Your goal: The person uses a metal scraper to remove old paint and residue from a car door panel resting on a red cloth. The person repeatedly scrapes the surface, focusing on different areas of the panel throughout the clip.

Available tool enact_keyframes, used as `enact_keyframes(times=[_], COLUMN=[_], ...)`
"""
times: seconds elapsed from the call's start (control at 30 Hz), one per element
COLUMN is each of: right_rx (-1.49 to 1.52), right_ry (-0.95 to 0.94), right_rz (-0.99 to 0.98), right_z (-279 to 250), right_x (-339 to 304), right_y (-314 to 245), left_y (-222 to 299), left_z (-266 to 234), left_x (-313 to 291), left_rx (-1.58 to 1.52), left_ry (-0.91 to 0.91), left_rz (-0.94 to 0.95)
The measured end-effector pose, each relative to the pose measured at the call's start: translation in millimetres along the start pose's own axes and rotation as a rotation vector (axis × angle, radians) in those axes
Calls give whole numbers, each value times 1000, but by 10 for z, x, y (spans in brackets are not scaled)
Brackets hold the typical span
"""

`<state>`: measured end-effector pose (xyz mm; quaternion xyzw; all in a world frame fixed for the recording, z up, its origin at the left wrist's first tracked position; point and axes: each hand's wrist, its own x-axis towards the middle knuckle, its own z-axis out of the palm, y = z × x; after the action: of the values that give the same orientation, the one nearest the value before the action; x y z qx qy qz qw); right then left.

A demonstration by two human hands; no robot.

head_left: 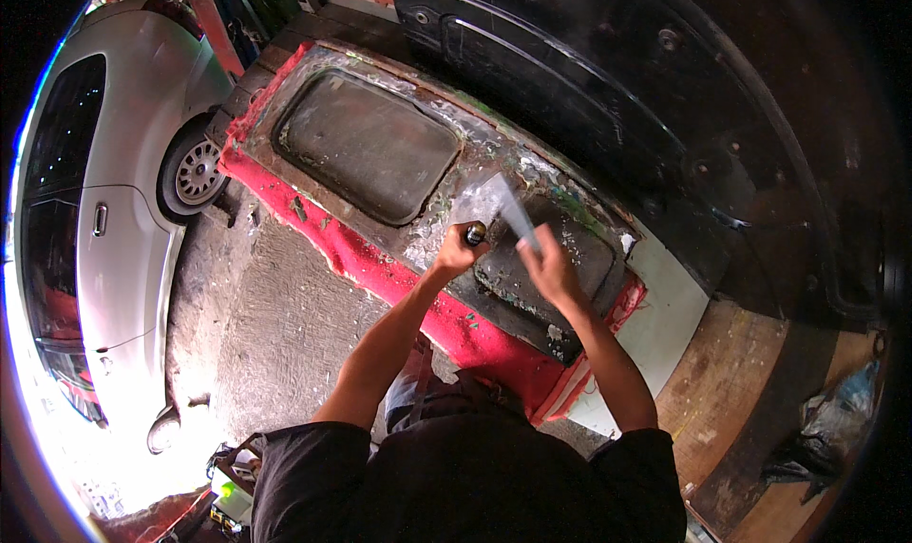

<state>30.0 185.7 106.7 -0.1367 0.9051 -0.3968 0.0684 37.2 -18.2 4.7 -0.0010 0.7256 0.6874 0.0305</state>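
Note:
My left hand [458, 252] is closed around a dark cylindrical thing [475, 233]. Its round black end with a brownish ring faces up; the rest is hidden, so I cannot tell its kind. Smeared by motion, my right hand [554, 272] grips a flat grey blade-like strip [516, 210], which slants up and left from the fingers. Both hands are over a worn metal panel [442, 196] with a large framed recess on the left and a dark section on the right. Peeling paint and pale patches mark its surface, mostly around the middle.
Red cloth [356, 266] lies under the panel and hangs along its near edge. A silver car [133, 210] stands at the left. Behind the panel rises a large black body panel [608, 77]. Wooden boards [727, 391] and a crumpled plastic bag [826, 429] are at the right.

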Motion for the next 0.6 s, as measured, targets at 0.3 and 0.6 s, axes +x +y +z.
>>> enact_keyframes(times=[0.3,0.6], right_rx=[119,70], right_ry=[192,126], right_rz=[64,-30], right_z=[-30,-77], right_x=[64,86], right_y=[73,-79], left_y=[48,39], left_z=[-29,-80], left_x=[-31,-107], left_rx=[29,136], left_ry=[-17,-54], left_rz=[-21,-46])
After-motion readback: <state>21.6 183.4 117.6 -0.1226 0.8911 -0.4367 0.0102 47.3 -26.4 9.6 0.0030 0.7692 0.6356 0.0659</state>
